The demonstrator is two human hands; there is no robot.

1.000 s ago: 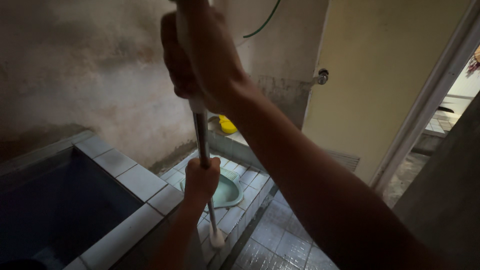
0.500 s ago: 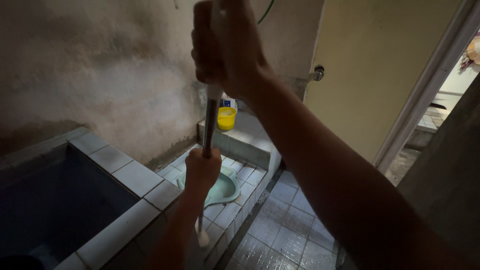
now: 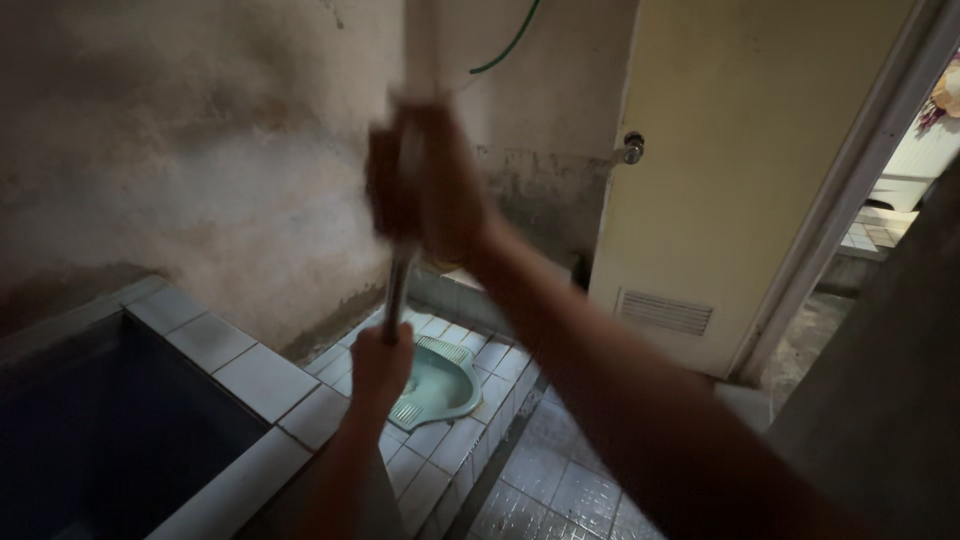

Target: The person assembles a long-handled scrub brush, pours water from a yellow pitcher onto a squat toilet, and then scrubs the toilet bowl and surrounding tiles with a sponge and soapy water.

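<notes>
Both my hands grip a long metal pole (image 3: 398, 285) that stands nearly upright in front of me. My right hand (image 3: 425, 185) is closed around its upper part, where the pole turns white, and is blurred by motion. My left hand (image 3: 381, 365) holds the pole lower down, just above a pale green squat toilet (image 3: 440, 385) set in a raised tiled platform (image 3: 440, 470). The pole's lower end is hidden behind my left forearm.
A tiled water basin (image 3: 240, 375) with dark water is at the lower left. A stained wall (image 3: 200, 150) is behind it. A cream door (image 3: 740, 150) with a vent stands open at the right, and a wet tiled floor (image 3: 570, 490) lies below.
My right hand has dropped lower on the pole and moved left. The view has shifted, so the yellow tub on the ledge is now hidden behind my arm.
</notes>
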